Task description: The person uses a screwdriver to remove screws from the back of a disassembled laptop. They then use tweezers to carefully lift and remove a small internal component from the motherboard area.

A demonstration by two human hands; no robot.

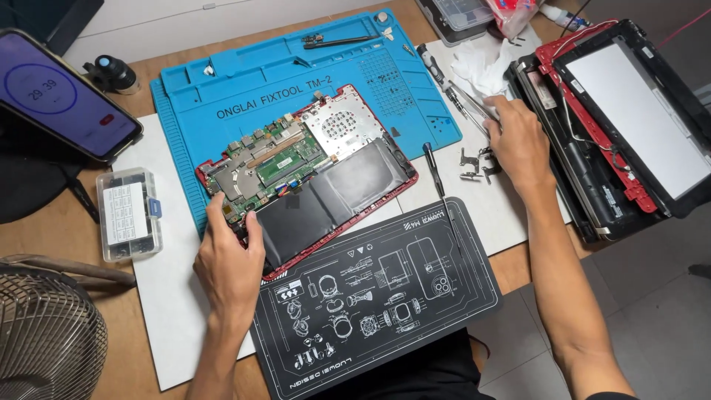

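Presently: my left hand [229, 259] steadies opened laptop base [311, 174] | right hand [518, 141] grip pinches tweezers [474, 110] | risk: slip scratches board.

We record bright, even overhead light across the bench; colours read true and nothing falls into darkness. Shadows are soft and short: a faint one under the left hand [229, 259] on the white sheet [167, 311], another beneath the right hand [518, 141]. The white display panel [641, 115] is close to overexposed, with little surface detail. The black battery [326, 200] carries a dull grey sheen. The phone screen [63, 92] glows without glare. Focus is sharp centrally; the fan grille [44, 341] at lower left looks slightly soft. We note mild wide-angle bending at the edges.
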